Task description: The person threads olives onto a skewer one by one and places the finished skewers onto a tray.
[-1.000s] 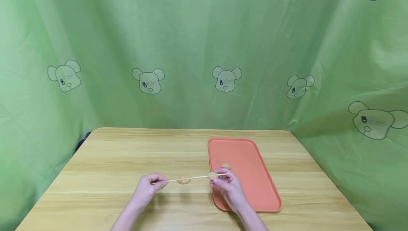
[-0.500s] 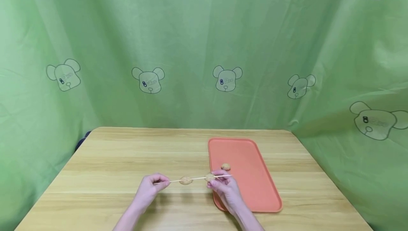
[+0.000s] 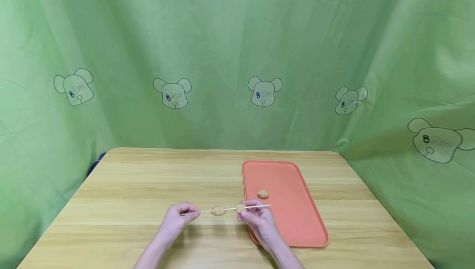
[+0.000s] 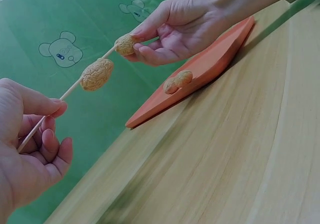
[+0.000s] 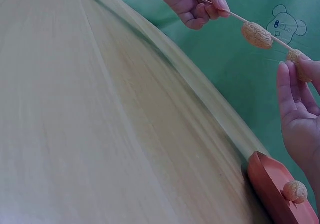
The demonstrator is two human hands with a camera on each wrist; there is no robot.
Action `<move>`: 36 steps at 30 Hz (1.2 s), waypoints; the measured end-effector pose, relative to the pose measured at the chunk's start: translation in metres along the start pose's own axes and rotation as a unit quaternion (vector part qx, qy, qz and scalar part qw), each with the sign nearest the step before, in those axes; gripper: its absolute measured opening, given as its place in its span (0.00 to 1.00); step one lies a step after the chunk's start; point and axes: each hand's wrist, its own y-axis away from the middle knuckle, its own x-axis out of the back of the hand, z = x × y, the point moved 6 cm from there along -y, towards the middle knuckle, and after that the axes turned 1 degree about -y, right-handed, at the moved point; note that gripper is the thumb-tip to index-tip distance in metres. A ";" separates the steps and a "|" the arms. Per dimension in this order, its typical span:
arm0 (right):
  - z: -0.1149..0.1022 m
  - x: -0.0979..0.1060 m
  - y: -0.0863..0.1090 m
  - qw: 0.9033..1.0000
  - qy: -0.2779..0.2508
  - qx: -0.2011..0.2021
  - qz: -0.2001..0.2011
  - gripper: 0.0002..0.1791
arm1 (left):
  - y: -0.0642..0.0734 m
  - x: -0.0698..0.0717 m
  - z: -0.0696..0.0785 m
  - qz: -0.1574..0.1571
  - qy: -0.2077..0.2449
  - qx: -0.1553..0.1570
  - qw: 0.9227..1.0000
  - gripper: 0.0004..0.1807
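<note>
My left hand (image 3: 178, 221) pinches a thin wooden skewer (image 4: 71, 89) near one end, between thumb and forefinger. A wrinkled tan oval ball (image 4: 97, 74) is threaded on the skewer's middle, touched by neither hand. My right hand (image 3: 261, 222) pinches a second wrinkled tan ball (image 3: 240, 208) with thumb and fingertips. This ball is also on the skewer, whose far end sticks out past it in the head view. A short stretch of bare stick separates the two balls. Both hands hold the skewer above the table.
An orange-pink tray (image 3: 293, 215) lies on the wooden table (image 3: 148, 178), under and beyond my right hand. On it rests a similar tan lump (image 3: 262, 194), which looks two-lobed in the left wrist view. A green printed curtain (image 3: 215, 46) surrounds the table's back and sides.
My right hand has slid its ball leftward along the skewer, narrowing the gap to the other ball. More skewer shows beyond it. My left hand has shifted slightly right.
</note>
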 end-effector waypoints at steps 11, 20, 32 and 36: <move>0.003 -0.001 0.001 1.000 -0.008 -0.010 0.005 0.16 | -0.003 -0.005 -0.009 -0.005 -0.006 0.017 1.000 0.06; 0.005 -0.001 0.001 1.000 -0.016 -0.026 0.006 0.17 | -0.002 -0.007 -0.007 -0.016 -0.005 0.016 1.000 0.08; 0.008 -0.002 0.003 0.999 -0.012 -0.043 0.010 0.15 | 0.001 -0.009 -0.007 -0.035 -0.011 0.019 0.999 0.11; 0.009 -0.002 0.003 0.999 -0.009 -0.048 0.009 0.15 | 0.001 -0.009 -0.006 -0.032 -0.020 0.014 0.999 0.11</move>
